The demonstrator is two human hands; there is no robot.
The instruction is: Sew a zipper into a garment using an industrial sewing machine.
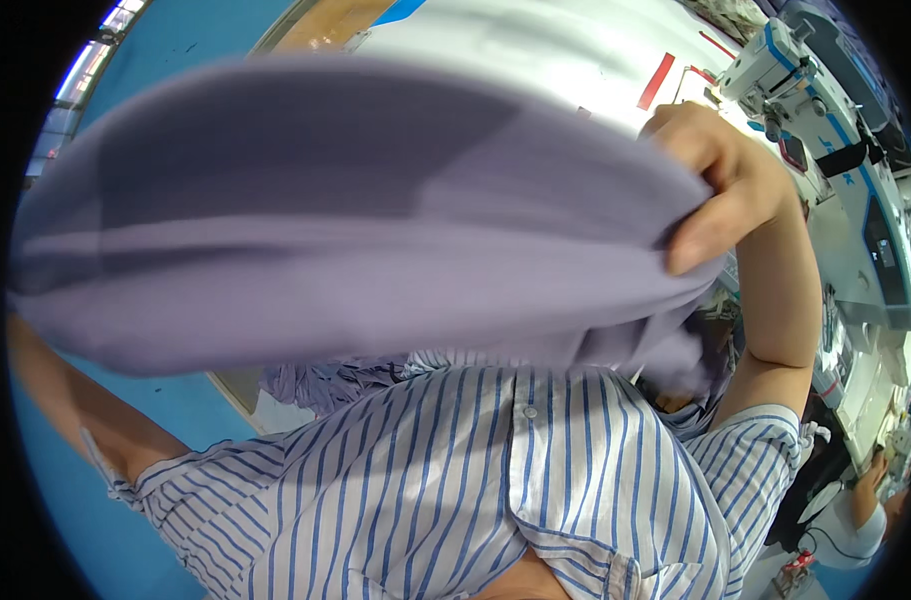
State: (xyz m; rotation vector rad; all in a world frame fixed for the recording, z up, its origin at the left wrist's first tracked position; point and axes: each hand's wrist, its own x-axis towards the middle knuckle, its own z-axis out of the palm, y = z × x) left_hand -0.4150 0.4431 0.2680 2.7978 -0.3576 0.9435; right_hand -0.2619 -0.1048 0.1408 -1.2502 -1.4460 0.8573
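A wide piece of lavender fabric (355, 290) is stretched across the view, raised in front of my chest and blurred by motion. At its right end my right hand (725, 180) pinches the edge, thumb in front and fingers behind. My left forearm (85, 400) reaches up to the fabric's left end, where the cloth hides my left hand and its fingers. The cloth sags in long folds between the two ends. Its lower right corner hangs in loose, smeared gathers.
A sewing machine (865, 220) stands on the right beside a white worktable (535, 45) with red strips (657, 82). Crumpled lavender cloth (325, 385) lies near my lap. At the lower right, another person's arm (865, 495) shows. Blue floor (165, 70) extends on the left.
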